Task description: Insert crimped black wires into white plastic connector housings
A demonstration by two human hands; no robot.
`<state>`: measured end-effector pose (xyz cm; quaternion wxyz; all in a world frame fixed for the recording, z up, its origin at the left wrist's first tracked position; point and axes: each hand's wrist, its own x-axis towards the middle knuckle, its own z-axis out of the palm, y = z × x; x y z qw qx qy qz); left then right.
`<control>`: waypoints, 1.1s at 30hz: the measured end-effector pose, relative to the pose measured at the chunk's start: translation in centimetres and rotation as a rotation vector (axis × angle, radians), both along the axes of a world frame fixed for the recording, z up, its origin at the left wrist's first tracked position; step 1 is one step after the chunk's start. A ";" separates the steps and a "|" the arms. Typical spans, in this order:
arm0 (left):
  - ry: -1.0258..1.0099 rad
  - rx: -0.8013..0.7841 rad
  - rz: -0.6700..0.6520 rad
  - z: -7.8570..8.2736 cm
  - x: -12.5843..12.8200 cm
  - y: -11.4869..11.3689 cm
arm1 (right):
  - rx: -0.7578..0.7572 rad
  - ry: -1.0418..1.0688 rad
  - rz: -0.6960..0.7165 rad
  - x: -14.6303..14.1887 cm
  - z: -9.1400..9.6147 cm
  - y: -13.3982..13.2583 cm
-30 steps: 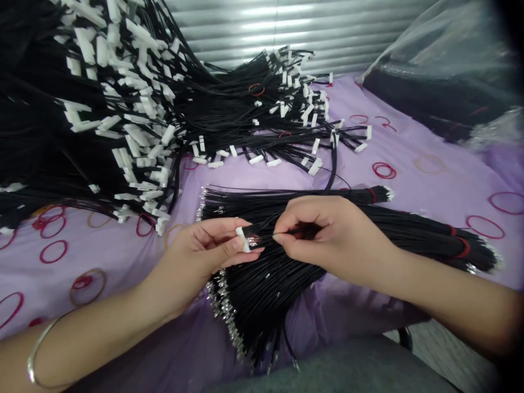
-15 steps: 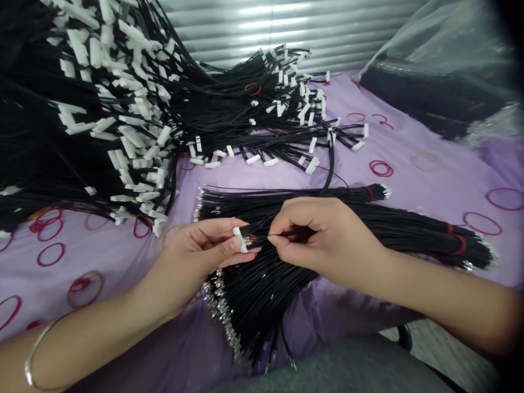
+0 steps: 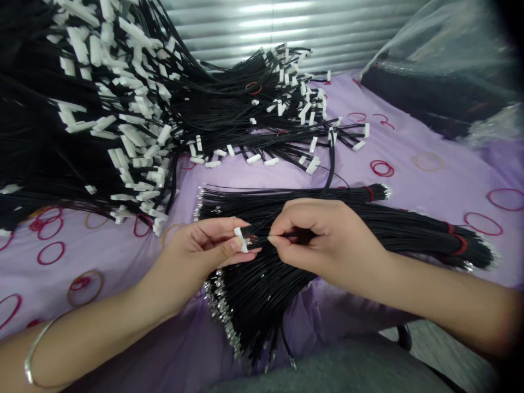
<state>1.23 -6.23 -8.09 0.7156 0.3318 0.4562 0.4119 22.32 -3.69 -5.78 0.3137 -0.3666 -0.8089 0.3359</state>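
Observation:
A small white plastic connector housing (image 3: pixel 240 240) is pinched between the thumb and fingers of my left hand (image 3: pixel 208 245). Just right of it, my right hand (image 3: pixel 323 234) grips a thin black wire (image 3: pixel 262 238) between thumb and forefinger. Metal tips show at the housing's right side; whether they sit inside it I cannot tell. Under both hands lies a fanned bundle of black wires (image 3: pixel 254 305), with silver crimped terminals (image 3: pixel 223 305) along its left edge. The rest of the held wire is hidden by my right hand.
Black cables with white connectors (image 3: pixel 135 136) are heaped at the left, and more cables (image 3: pixel 229 109) lie at the back. Red rubber bands (image 3: pixel 381 167) are scattered on the purple cover (image 3: pixel 347 158). A clear plastic bag (image 3: pixel 442 65) with dark contents stands at the back right.

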 end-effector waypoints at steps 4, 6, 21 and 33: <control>0.017 0.003 -0.001 0.0 0.0 0.1 | 0.015 0.009 0.000 0.0 -0.1 0.0; 0.021 0.002 0.004 0.0 0.0 0.1 | 0.024 0.014 0.007 0.0 -0.1 0.0; 0.039 -0.004 0.010 0.2 0.2 0.1 | 0.026 0.014 0.012 0.0 -0.2 0.1; 0.034 0.003 0.001 0.3 0.2 0.0 | 0.032 -0.040 -0.034 -0.1 -0.2 0.0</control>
